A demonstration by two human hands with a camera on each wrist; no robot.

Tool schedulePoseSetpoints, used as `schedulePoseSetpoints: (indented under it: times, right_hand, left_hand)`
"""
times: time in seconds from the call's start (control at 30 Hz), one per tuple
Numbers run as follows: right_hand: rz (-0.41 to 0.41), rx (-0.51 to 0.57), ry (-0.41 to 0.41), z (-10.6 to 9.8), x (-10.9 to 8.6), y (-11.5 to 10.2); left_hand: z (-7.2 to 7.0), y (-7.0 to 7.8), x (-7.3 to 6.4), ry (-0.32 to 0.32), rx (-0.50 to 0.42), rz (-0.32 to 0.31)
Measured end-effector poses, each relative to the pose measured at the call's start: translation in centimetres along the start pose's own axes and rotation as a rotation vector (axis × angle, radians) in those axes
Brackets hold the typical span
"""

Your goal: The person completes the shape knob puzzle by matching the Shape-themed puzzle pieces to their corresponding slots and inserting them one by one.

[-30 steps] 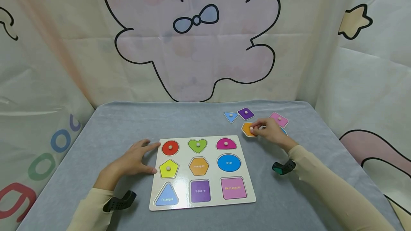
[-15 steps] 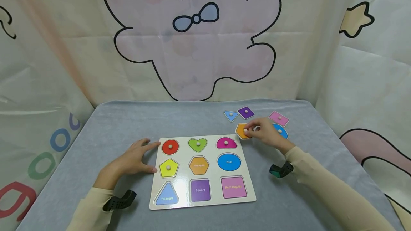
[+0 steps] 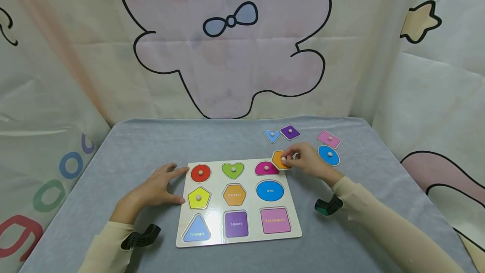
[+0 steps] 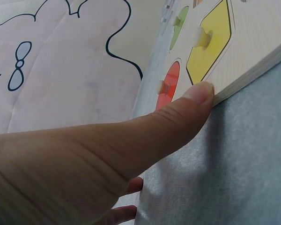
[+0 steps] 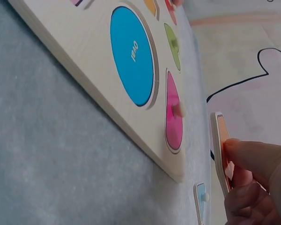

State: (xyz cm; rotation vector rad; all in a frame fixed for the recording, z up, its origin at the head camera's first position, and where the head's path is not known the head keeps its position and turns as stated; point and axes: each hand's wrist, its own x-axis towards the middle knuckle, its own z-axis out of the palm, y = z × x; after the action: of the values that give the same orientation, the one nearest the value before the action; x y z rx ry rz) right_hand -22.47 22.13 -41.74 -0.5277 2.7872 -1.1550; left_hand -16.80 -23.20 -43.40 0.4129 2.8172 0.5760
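My right hand [image 3: 306, 161] pinches the knob of an orange hexagon puzzle piece [image 3: 278, 159]. In the head view that piece overlaps the top right corner of the wooden shape puzzle board [image 3: 216, 233]; the right wrist view shows the hexagon piece [image 5: 220, 150] tilted on edge between thumb and fingers. My left hand [image 3: 157, 188] rests at the board's left edge, fingers spread, with the thumb [image 4: 199, 96] on the rim beside the yellow pentagon [image 4: 210, 42]. Red circle [image 3: 201, 173], green heart [image 3: 233, 171] and magenta half-circle [image 3: 265, 168] pieces sit in the top row. The orange hexagon slot [image 3: 234, 195] shows its printed label.
Beyond the board lie a blue triangle piece [image 3: 272, 136] and a purple square piece [image 3: 290, 132]. A pink rectangle piece [image 3: 329, 139] and a blue oval piece [image 3: 328, 155] lie right of my right hand. Grey cloth [image 3: 151, 146] covers the table; a printed curtain [image 3: 235, 66] hangs behind.
My right hand has carried the orange hexagon left and toward the board's top right corner, uncovering the blue oval piece. The left hand has stayed at the board's edge.
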Motion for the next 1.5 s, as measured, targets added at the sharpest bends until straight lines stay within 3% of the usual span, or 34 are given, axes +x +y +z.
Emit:
schedulePoseSetpoints:
  times: [0.7,1.5]
  right_hand:
    - [-0.071,0.038,-0.051,2.5,-0.4,-2.7]
    - [-0.063,0.104,-0.154,6.2,0.2,-5.6]
  left_hand:
    - [0.2,-0.1,0.0,-0.003,-0.010,-0.003]
    - [0.1,0.0,0.1,-0.005,-0.018,-0.014]
